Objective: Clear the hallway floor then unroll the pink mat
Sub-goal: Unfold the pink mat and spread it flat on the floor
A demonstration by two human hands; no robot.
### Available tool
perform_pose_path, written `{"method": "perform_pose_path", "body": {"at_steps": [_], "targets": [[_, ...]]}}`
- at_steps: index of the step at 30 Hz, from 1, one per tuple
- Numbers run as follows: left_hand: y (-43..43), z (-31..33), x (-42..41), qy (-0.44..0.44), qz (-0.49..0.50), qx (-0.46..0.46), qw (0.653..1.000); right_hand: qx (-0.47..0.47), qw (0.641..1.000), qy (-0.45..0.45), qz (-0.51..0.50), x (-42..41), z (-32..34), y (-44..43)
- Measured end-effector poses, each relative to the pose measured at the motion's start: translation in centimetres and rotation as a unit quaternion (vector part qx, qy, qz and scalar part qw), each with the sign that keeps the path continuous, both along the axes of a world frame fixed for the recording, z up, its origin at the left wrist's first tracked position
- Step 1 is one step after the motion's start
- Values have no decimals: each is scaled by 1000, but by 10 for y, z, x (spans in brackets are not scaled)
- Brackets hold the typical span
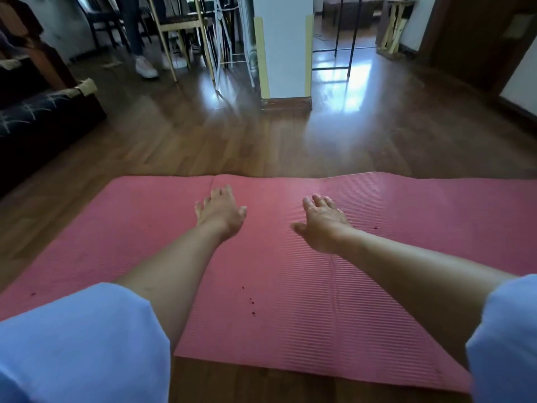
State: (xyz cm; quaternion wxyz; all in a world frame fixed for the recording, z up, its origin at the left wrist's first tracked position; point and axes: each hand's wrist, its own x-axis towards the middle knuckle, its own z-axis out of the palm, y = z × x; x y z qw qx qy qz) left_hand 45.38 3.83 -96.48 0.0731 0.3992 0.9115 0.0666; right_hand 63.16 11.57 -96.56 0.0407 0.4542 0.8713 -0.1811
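The pink mat (290,301) lies unrolled and flat across the wooden floor (261,146), running left to right, with a ribbed surface and a few dark specks. My left hand (220,212) reaches out over the mat near its far edge, fingers spread and holding nothing. My right hand (322,222) is stretched out beside it, palm down and fingers relaxed, also holding nothing. Whether either palm touches the mat is unclear. Both arms wear blue short sleeves.
A dark sofa (37,117) stands at the left. A white pillar (283,48) rises beyond the mat. Chairs (180,27) and another person's legs with white shoes (145,66) are at the back left. A dark door (470,39) is at the back right.
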Motion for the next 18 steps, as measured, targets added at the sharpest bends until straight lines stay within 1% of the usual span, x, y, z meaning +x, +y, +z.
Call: {"method": "perform_pose_path", "body": {"at_steps": [4,7,10,14,18], "targets": [[10,32,2,8,-4,21,1000,11,1000,26,-10,-3,35,15],[19,66,1,26,1,55,998,34,998,49,8,-8,71,31],[29,104,1,35,20,69,997,46,997,58,31,-17,112,45],[38,172,5,14,36,70,997,39,996,41,71,-32,186,56],[32,258,5,8,58,72,996,18,993,47,107,-42,275,58]]}}
